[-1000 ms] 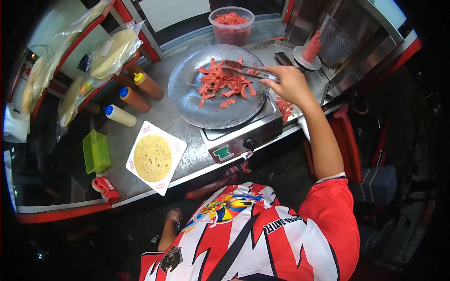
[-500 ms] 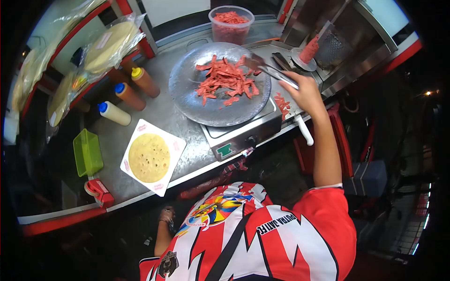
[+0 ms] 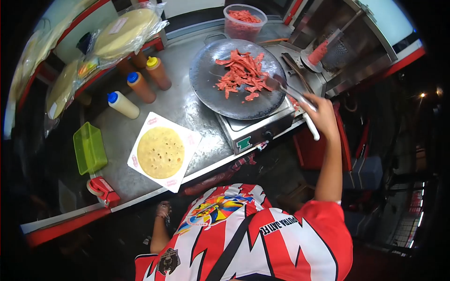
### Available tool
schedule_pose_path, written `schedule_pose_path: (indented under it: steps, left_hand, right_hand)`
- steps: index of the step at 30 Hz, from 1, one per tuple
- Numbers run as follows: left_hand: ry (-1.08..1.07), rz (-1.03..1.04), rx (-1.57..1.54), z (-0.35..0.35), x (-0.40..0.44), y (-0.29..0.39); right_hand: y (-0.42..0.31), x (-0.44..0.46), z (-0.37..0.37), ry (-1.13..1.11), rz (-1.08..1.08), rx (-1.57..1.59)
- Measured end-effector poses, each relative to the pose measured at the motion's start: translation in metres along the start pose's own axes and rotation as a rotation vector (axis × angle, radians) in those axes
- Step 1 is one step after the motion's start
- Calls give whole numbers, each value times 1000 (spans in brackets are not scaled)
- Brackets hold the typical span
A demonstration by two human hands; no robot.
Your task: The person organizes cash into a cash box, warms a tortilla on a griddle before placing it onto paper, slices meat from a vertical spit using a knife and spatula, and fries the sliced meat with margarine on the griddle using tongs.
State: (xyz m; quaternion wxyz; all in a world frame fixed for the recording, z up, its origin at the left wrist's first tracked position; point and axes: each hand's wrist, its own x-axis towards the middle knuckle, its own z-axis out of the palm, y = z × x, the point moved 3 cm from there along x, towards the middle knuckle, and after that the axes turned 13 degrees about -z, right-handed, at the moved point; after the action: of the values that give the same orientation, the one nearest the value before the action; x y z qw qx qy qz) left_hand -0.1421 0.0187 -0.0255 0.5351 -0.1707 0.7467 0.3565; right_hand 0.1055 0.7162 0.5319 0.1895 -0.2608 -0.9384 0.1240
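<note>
My right hand is closed round the handle of a metal spatula. The spatula's flat end touches the right side of a heap of red, shredded meat strips. Those strips lie on a round dark griddle plate, set on a steel gas stove. Below my right hand, a knife's white handle sticks out past the counter edge. My left hand hangs low beside my body, below the counter; it is dim and its fingers are unclear.
A flatbread rests on white printed paper at left. Behind it stand three sauce bottles. A green basket and red tape dispenser sit farther left. A tub of meat and a vertical meat spit are behind.
The view has shifted, so the counter appears farther right. The spatula end has moved lower along the right side of the meat, and the heap's shape has changed slightly.
</note>
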Motion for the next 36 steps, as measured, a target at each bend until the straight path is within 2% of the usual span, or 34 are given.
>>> schedule_pose_path:
  steps: [1, 2, 6, 7, 10, 13, 14, 16, 18, 19, 20, 22, 24, 25, 26, 29, 30, 32, 35, 36]
  left_hand:
    - [-27, -8, -21, 3, 0, -3]
    - [-54, -12, -35, 5, 0, -2]
    - [-7, -129, 109, -2, 21, -25]
    - [53, -9, 606, 2, 17, -18]
    - [48, -160, 321, 0, -6, -14]
    - [-99, -159, 83, -2, 1, -17]
    - [-18, -161, 75, -2, -5, -21]
    - [144, -153, 38, 17, -43, 1]
    - [145, -164, -20, 31, -49, 5]
    - [149, -172, -39, 32, -52, 2]
    - [152, -174, 14, 35, -55, -1]
    - [149, -176, 128, 49, -59, 0]
    - [177, -178, 540, 65, -80, 21]
    - [175, -179, 545, 66, -81, 26]
    - [172, -180, 550, 66, -82, 31]
    - [115, -159, 48, 68, -50, -14]
    - [121, -159, 90, 67, -56, -16]
    - [133, -143, 155, 69, -62, -6]
    - [137, -119, 230, 61, -51, -14]
    - [125, -138, 181, 63, -45, -18]
  right_hand:
    - [2, -12, 7, -89, 137, 127]
    - [5, -21, 29, -38, 71, 242]
    - [-32, 13, 70, -19, -180, 79]
    - [-23, 29, 69, -21, -160, 47]
    - [-4, 65, 43, 75, -188, 51]
    - [-1, 82, 55, 44, -246, -40]
    - [-5, 79, 70, 11, -270, -13]
    - [-5, 69, 66, 91, -483, -30]
    - [8, 73, 37, -26, -451, -64]
    - [13, 79, 24, -59, -356, -9]
    - [16, 88, 14, -22, -371, 34]
    - [14, 104, 18, 15, -402, -71]
    - [-1, 103, 50, -64, -348, -15]
    - [4, 102, 68, 8, -476, 12]
    - [21, 103, 70, -9, -461, -1]
    - [37, 96, 43, -42, -404, -8]
    - [30, 92, 33, -70, -392, -107]
    - [14, 81, 17, -88, -384, -105]
    - [-2, 46, -6, -145, -340, 137]
    - [-2, 42, 5, -164, -400, 117]
